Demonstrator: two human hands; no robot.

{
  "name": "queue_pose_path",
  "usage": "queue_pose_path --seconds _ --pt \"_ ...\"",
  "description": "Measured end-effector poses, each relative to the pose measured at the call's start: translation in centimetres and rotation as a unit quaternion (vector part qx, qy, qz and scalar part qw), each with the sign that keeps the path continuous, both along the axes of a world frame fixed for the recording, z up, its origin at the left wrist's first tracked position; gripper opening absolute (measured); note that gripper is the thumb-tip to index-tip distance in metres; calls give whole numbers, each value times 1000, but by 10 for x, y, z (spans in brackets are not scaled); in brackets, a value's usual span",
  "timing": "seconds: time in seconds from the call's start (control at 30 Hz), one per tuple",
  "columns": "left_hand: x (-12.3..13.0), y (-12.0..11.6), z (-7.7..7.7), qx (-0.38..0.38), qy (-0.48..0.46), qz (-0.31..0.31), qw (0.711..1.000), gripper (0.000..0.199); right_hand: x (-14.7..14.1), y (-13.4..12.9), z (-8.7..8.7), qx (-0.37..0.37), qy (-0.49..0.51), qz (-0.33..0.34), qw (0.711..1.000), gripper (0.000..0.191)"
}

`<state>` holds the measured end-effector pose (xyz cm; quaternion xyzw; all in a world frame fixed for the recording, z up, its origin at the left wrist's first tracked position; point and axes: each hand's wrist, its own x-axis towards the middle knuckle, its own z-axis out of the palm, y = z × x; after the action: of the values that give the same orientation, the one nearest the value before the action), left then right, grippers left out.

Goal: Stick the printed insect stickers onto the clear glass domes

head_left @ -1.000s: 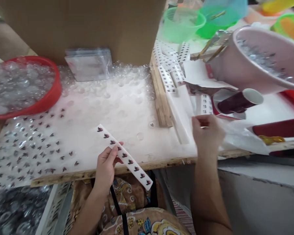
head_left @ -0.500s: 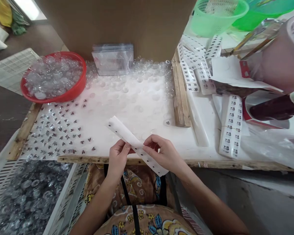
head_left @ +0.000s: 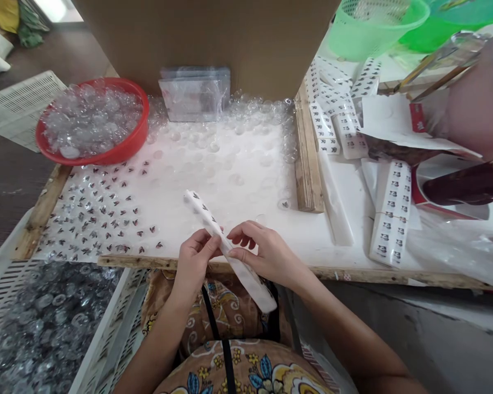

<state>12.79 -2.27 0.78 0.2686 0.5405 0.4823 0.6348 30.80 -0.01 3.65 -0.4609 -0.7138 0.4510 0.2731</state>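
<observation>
A folded white sticker strip [head_left: 201, 210] printed with small dark motifs slants across the front edge of the table. My left hand [head_left: 197, 254] pinches it near the middle between thumb and fingers. Against the strip's other side, my right hand [head_left: 266, 254] has its thumb on the edge and its fingers curled close by; part of their grip is hidden. Beyond my hands, clear round plastic pieces [head_left: 233, 179] lie on the white tabletop [head_left: 180, 180]. At the left, several clear pieces bearing dark motifs [head_left: 102, 210] are spread in rows.
A red basin [head_left: 135, 139] heaped with clear pieces stands back left. Below it, a white crate [head_left: 94, 339] holds more. A cardboard box [head_left: 205, 44] rises behind. Right of a wooden bar [head_left: 309, 180] lie sticker sheets [head_left: 389, 213] and a dark cup [head_left: 463, 183].
The strip has turned over lengthwise, so its printed side now faces me more and it looks narrower. My right hand has shifted slightly left, its fingers more apart from the thumb.
</observation>
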Motion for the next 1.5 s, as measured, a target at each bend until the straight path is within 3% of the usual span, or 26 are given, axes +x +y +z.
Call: queue_pose_path --seconds 0.1,0.2,0.27,0.33,0.4,0.53,0.6,0.67,0.77,0.83,0.93,1.03,1.17,1.23,1.33,1.43,1.5 --pt "-7 7 5 -40 -43 -39 997 32 3 12 7 103 4 7 995 28" --pt "-14 16 10 -80 -87 -83 990 34 2 32 12 242 -59 50 967 50" --pt "-19 20 11 -98 -113 -122 981 33 0 49 13 299 -103 97 944 49" --pt "-25 22 11 -107 -123 -148 975 33 -3 63 12 312 -116 138 933 33" --pt "-32 22 9 -103 -113 -144 978 36 -5 72 10 267 -108 163 944 16" --pt "-41 14 0 29 -57 -80 995 38 -15 67 4 30 -67 150 986 11" --pt "-41 7 -5 80 -46 -74 993 47 -23 59 0 -63 -33 167 983 10" --pt "-39 1 -10 60 -17 -35 997 39 -32 52 -6 -100 -10 181 978 12" --pt "-40 -4 -18 16 37 111 993 37 -43 46 -14 -90 -5 111 990 13" --pt "-45 -6 -21 0 63 171 983 37 -47 44 -20 -70 2 57 996 8" --pt "-52 -8 -23 -4 65 203 977 32 -54 40 -28 -9 9 16 1000 5" --pt "-57 -9 -21 -7 57 218 974 27 -62 34 -35 112 -30 -2 993 10" --pt "-62 -11 -17 -30 57 246 967 28 -72 27 -39 254 -88 27 963 20" --pt "-67 -14 -15 -40 51 260 963 29 -76 28 -34 276 -67 45 958 23" --pt "-78 -26 -14 -51 56 275 959 26 -81 38 -23 210 5 3 978 14" --pt "-92 -46 -14 -51 87 245 964 18 -85 57 -16 60 21 -70 996 7" --pt "-99 -58 -14 -51 118 221 967 14 -89 67 -19 -38 -4 -59 998 8"
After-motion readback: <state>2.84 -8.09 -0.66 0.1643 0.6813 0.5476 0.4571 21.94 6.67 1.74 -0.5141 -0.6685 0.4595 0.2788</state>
